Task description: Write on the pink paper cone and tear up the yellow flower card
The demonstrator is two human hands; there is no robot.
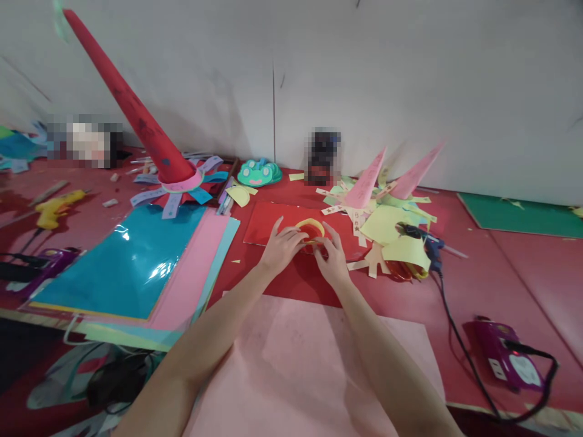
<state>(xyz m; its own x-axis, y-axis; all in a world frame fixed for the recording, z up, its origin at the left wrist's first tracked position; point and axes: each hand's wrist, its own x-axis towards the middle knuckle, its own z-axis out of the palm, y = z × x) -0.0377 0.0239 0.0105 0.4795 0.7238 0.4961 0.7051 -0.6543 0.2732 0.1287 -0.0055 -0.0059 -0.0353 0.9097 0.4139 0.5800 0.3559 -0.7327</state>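
Observation:
A yellow paper strip (311, 223), curved into a ring, is held between both hands above a red board (264, 221). My left hand (283, 243) pinches its near left side, with the index finger raised. On the near right side of the ring are the fingertips of my right hand (333, 254), closed on the same strip. Below my wrists lies a large pale pink sheet (319, 352).
Pink paper cones (368, 182), yellow cutouts and a dark blue glue gun (430, 243) lie to the right. A purple power strip (507, 352) with a cable is front right. Left are a tall red cone (136, 115), coloured sheets (122, 261) and a yellow glue gun (57, 209).

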